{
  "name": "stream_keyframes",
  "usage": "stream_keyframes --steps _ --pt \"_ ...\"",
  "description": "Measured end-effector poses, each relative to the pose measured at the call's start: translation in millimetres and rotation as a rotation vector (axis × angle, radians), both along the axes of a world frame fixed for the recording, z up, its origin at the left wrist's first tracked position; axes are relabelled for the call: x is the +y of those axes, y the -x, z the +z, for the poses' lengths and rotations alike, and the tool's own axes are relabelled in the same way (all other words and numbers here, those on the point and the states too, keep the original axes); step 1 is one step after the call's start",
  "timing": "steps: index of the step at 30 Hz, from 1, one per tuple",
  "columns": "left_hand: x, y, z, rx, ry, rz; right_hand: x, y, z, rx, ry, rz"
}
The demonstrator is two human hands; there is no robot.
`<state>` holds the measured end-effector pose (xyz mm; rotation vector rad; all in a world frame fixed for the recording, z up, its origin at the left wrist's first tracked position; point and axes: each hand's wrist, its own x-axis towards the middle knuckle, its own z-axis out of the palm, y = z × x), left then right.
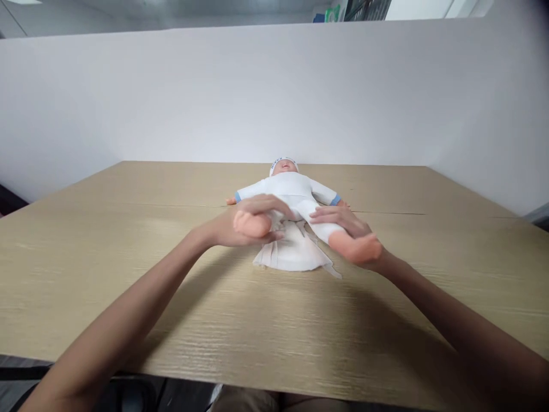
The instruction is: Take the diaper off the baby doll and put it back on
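On 1 table (107, 246), fingers (274, 205) on 2 legs (321, 228) of 1 doll (289, 184).

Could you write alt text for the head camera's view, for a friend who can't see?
A doll in white lies face up on a wood-grain table, a person's left hand curled around one leg and right hand touching the other. White material is spread out between its legs.

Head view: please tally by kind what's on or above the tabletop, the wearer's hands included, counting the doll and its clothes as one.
Doll: 1
White pad: 1
Hands (left hand, right hand): 2
Total: 4
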<state>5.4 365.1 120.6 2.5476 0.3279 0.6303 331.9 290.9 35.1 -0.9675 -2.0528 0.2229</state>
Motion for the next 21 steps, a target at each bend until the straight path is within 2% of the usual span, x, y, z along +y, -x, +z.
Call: stream_keyframes --steps 3,6,9,15,21 --pt "1.8 29.8 -31.8 0.082 -0.084 -0.065 -0.3 -18.7 -20.9 -0.145 -0.075 0.069" --pt "3.5 46.5 -60.8 0.124 -0.104 -0.093 1.1 -26.9 -37.2 -0.311 -0.142 0.087" --pt "3.7 50.9 -74.8 0.187 -0.154 -0.074 0.9 -28.3 -42.2 -0.385 -0.186 0.075" --pt "-1.3 51.6 -72.7 0.263 -0.167 -0.048 -4.7 -31.8 -32.4 -0.479 -0.152 0.064" --pt "-14.9 50.6 -56.6 0.31 0.045 0.022 -11.2 -34.0 -18.9 -0.392 -0.006 0.084"
